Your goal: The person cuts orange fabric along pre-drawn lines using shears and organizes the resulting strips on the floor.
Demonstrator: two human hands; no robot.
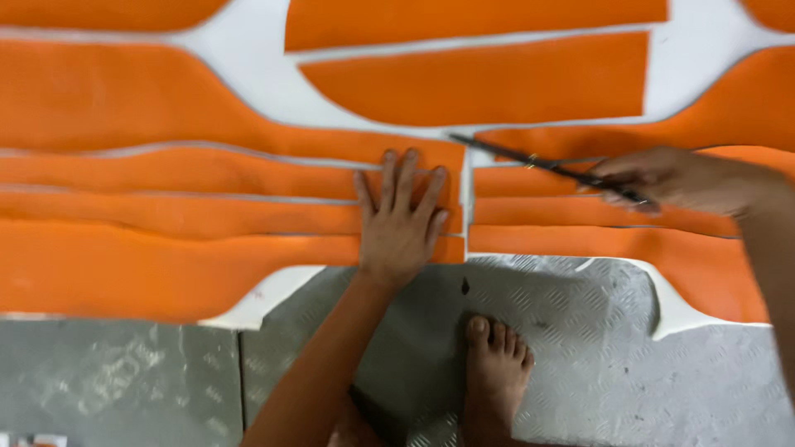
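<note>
On the metal floor [580, 331], with its raised diamond tread, lies a white sheet [248, 66] covered with orange foam pieces cut into long, curving shapes; at the far left the widest strips [124, 108] run side by side, parted by thin pale cut lines, and the lowest of them [108, 269] ends at the sheet's front edge; moving right, the left hand [399, 217] lies flat with fingers spread, palm down, pressing on the ends of the narrow orange strips [248, 217] just beside a vertical cut; its grip is released, holding nothing, only bearing down on the foam; above it two broader orange panels [480, 79] lie near the top of the sheet, apart from the hand; below it a bare foot [495, 364] rests on the floor, toes toward the sheet; right of the cut, more orange strips [538, 211] carry on toward the right edge; further right, the right hand [662, 178] is clenched around a long dark blade [530, 161], which slants up and leftward over the foam, its tip near the top of the vertical cut; motion blur hides whether the tip touches the foam
</note>
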